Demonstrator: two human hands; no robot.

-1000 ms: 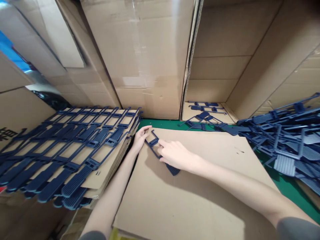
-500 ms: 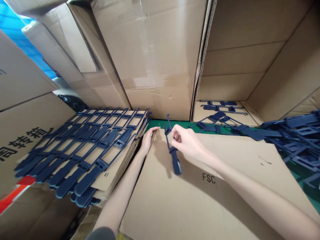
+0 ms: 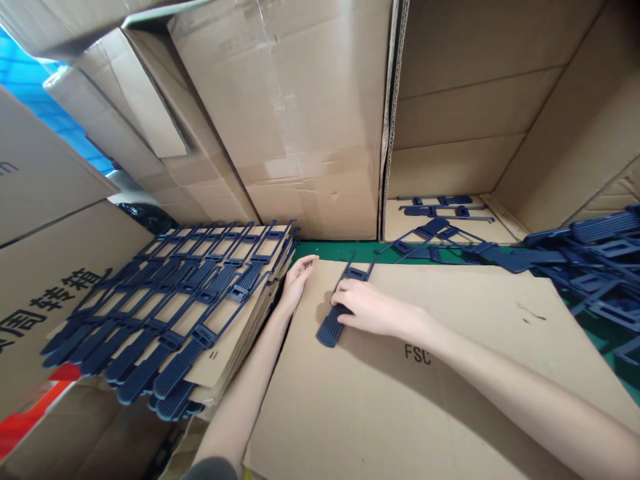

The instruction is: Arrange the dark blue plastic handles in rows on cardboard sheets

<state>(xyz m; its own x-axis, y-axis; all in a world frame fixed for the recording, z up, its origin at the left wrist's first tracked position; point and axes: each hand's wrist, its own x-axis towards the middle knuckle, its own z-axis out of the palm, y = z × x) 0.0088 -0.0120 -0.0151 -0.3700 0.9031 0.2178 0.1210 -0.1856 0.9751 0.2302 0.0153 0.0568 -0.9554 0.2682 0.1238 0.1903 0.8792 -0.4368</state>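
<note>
Right hand (image 3: pixel 367 308) lay over the middle of a dark blue plastic part (image 3: pixel 329 328), palm down, thumb and fingers clasped about it; the fingertips were partly hidden. The part was at the far left of a broad cardboard sheet (image 3: pixel 310 413), slightly aslant. Its ribbed, rounded end pointed near and a little left; its two thin prongs ran far, past the sheet's far edge. Could not tell whether its whole length touched the cardboard.

Left hand (image 3: pixel 299 283) was at the sheet's far left corner, fingers bent at the edge, left of the part and apart from it. Could not tell whether the fingers pinched the sheet or merely rested there. A dark grey sleeve (image 3: pixel 213 469) showed on the near left.

Black letters, "FSC" (image 3: pixel 417 355), were printed on the sheet, just near of the right forearm.

Left of the sheet stood a cardboard stack (image 3: pixel 203 375), its top bearing overlapping rows of similar blue parts (image 3: pixel 137 380), ribbed ends jutting over the near side. On the right, a loose heap of blue parts (image 3: pixel 600 253) lay tangled on a green surface (image 3: pixel 325 249). Far right, an open carton (image 3: pixel 460 120) held several more on its floor. A tall carton (image 3: pixel 305 120) stood far, left of the open one.
</note>
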